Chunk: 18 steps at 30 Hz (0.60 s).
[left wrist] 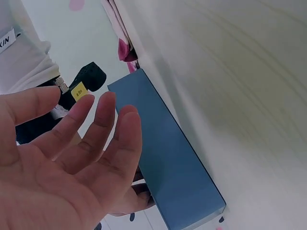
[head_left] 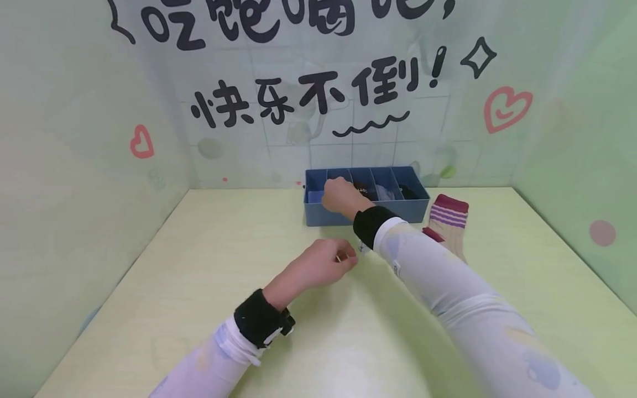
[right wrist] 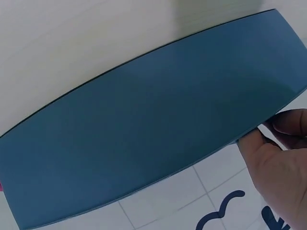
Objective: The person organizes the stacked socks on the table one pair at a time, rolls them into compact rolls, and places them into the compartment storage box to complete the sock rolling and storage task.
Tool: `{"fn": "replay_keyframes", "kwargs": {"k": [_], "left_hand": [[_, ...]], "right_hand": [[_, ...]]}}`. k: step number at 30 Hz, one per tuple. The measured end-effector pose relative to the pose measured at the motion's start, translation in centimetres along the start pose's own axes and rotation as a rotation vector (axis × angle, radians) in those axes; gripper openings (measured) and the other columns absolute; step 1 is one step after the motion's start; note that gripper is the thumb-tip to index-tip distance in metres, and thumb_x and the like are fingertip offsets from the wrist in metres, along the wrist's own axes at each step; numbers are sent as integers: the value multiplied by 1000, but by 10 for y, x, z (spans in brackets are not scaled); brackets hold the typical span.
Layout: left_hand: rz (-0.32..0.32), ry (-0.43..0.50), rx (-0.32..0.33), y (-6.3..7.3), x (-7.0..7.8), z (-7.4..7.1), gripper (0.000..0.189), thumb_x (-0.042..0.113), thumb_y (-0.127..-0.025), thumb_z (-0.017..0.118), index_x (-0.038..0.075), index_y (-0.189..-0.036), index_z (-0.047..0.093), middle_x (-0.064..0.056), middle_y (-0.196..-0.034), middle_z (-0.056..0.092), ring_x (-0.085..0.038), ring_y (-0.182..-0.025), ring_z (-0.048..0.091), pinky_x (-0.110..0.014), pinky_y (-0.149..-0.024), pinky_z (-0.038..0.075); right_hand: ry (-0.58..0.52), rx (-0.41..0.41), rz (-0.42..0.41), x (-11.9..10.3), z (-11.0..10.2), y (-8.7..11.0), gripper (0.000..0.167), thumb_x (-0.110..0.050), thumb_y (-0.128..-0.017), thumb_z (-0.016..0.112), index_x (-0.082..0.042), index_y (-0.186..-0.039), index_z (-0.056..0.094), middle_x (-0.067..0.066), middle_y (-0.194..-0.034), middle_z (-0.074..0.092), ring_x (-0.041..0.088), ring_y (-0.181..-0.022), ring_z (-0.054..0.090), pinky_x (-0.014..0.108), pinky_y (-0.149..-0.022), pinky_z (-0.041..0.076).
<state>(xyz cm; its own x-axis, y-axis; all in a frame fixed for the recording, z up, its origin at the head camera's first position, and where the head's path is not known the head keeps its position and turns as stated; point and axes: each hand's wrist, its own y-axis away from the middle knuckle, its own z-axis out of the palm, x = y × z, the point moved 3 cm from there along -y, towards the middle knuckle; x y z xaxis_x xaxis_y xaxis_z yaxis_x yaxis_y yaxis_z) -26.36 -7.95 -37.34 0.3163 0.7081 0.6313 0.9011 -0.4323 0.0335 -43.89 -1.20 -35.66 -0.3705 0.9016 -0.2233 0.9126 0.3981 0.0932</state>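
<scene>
Right hand (head_left: 343, 196) at the blue box (head_left: 323, 214), left hand (head_left: 318, 264) slack

In the head view, the box stands near the far edge of the desk (head_left: 209, 249), divided into five compartments. The right hand is over its left part, fingers curled downward. Dark fabric (head_left: 365, 190) with pale lettering lies in the middle compartment, a greyish piece (head_left: 385, 193) in the fourth and a black one (head_left: 408, 193) in the last. A striped sock (head_left: 449, 218) lies right of the box, partly behind the right sleeve (head_left: 448, 271).

In the left wrist view, the left hand's grip is released, fingers loosely bent, palm bare.

In the right wrist view, the right hand's fingertips reach past the box's rim; whether its grip pinches something dark there, I cannot tell.
</scene>
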Motion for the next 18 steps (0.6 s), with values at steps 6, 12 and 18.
{"fn": "replay_keyframes", "kwargs": {"k": [6,12,18], "left_hand": [[1,-10,-6,-3,-2,2,22,23,-107,62,9,-116,75,-6,-106,74,-18,-88,63,-32,-78,52],[-2,-14,-19,-3,0,-2,22,23,-107,63,9,-118,75,-5,-104,73,-18,-84,62,-30,-74,51],[4,-16,-22,-4,-1,-2,22,24,-107,63,8,-118,74,-6,-103,73,-16,-82,61,-28,-73,50]], "right_hand": [[11,-38,-59,-1,-7,13,24,-10,-111,42,0,-113,64,7,-84,44,20,-68,46,34,-72,42],[-90,68,-171,5,-34,45,38,-7,-109,38,2,-140,58,15,-100,60,23,-81,56,38,-85,43],[-164,106,-216,21,-57,97,40,-11,-108,44,-6,-138,70,17,-122,76,22,-83,67,38,-89,55]]}}
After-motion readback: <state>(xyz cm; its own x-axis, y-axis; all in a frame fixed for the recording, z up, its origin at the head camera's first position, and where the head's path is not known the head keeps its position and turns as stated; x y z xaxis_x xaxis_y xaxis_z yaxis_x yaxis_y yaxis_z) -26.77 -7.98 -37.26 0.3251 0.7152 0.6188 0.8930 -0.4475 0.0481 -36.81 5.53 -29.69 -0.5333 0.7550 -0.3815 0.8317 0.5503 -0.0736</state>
